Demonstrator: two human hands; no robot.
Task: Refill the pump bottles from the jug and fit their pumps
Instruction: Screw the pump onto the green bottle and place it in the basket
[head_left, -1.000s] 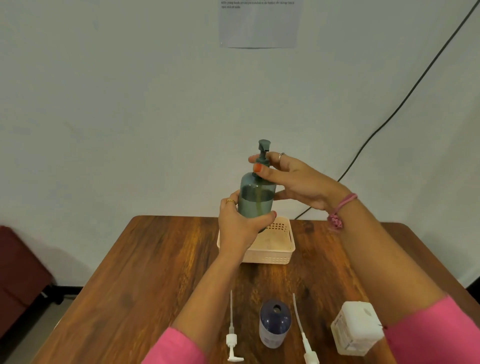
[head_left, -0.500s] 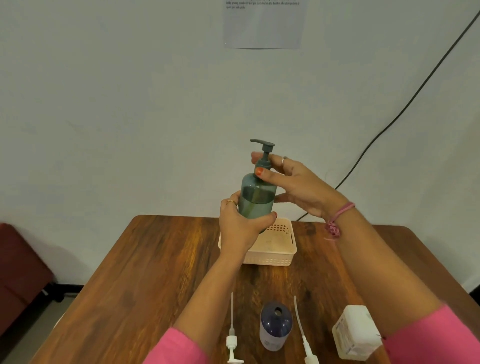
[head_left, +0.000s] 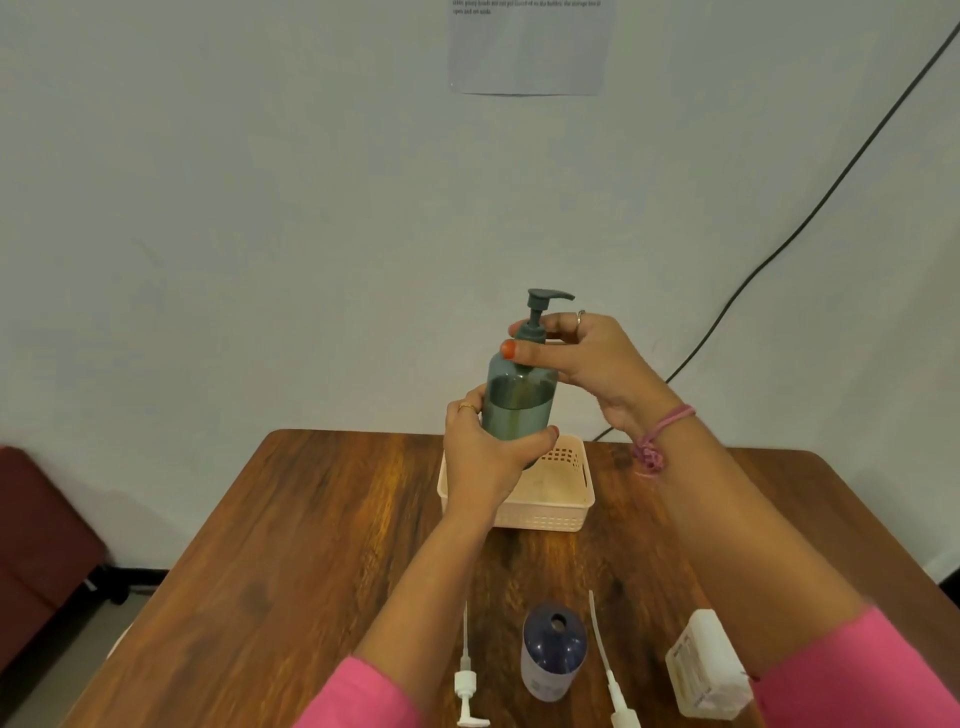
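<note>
Since the earlier frame, the pump (head_left: 540, 312) spout has swung round to your right.
Your left hand (head_left: 485, 457) grips the upright green bottle (head_left: 517, 405) above the basket (head_left: 550, 512) at the bench's (head_left: 311, 519) far edge; your right hand (head_left: 587, 353) pinches its collar directly above.

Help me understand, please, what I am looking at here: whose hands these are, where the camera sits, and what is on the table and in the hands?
There is no machine: a person wears one wide-angle camera on the head, looking forward and down, so the arms reach in from the bottom of the picture.

The left hand grips the body of a green pump bottle, held up above the wooden table. The right hand pinches the collar of its pump, which sits on the bottle's neck.

On the table, behind the hands, stands a pale basket. Nearer the person stand a dark blue bottle with an open neck and, at the right, a white jug. Two loose white pumps lie on either side of the blue bottle.
</note>
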